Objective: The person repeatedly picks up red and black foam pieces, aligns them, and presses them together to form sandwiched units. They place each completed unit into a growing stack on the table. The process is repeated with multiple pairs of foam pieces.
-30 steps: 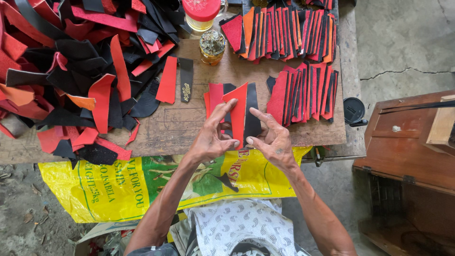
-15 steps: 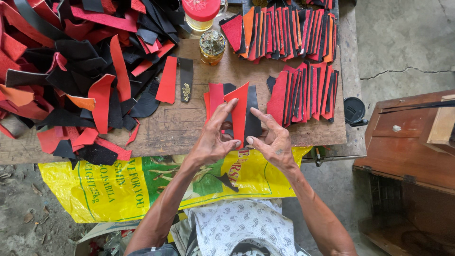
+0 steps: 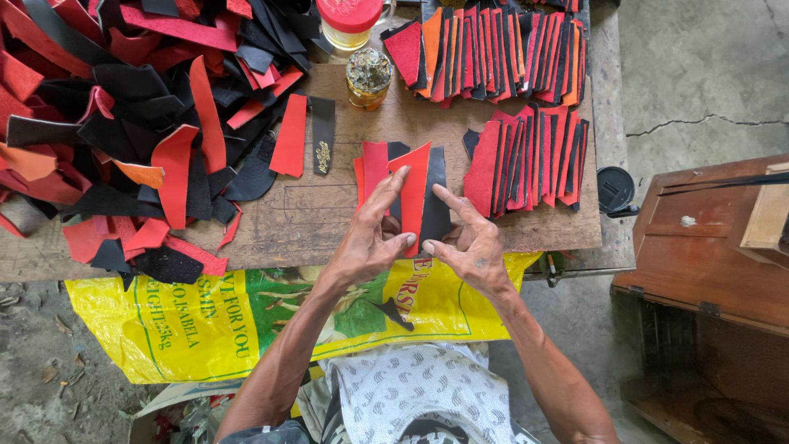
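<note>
Wooden table (image 3: 329,214) fills the upper middle of the view, its front edge toward the person. Its left half carries a loose heap of red, orange and black strips (image 3: 107,123), overlapping without order. Hanging from the front edge: a yellow woven sack (image 3: 197,321) with a green printed panel and red and black lettering, rectangular, spread flat, its lower part over the person's lap. To the right of the table stands a brown wooden box (image 3: 707,247).

Two sorted rows of red and black strips lie on the right half of the table: one at the far edge (image 3: 493,49), one nearer (image 3: 526,156), the pieces overlapping like tiles. At the far middle stand a jar with a red lid (image 3: 349,20) and a smaller glass jar (image 3: 368,78) with a dirty top. A single black strip with a small gold mark (image 3: 322,136) lies beside a red one, left of centre. A black round cap (image 3: 615,189) sits off the table's right edge.

Small fan of strips (image 3: 411,185), red and black, stands near the front edge. Left hand (image 3: 370,238): fingers extended over the red pieces, thumb pressed at their lower end. Right hand (image 3: 468,242): index finger laid on the black piece, thumb meeting the left thumb. Both hands pinch the fan; the grip beneath is probably light, not clearly seen.
</note>
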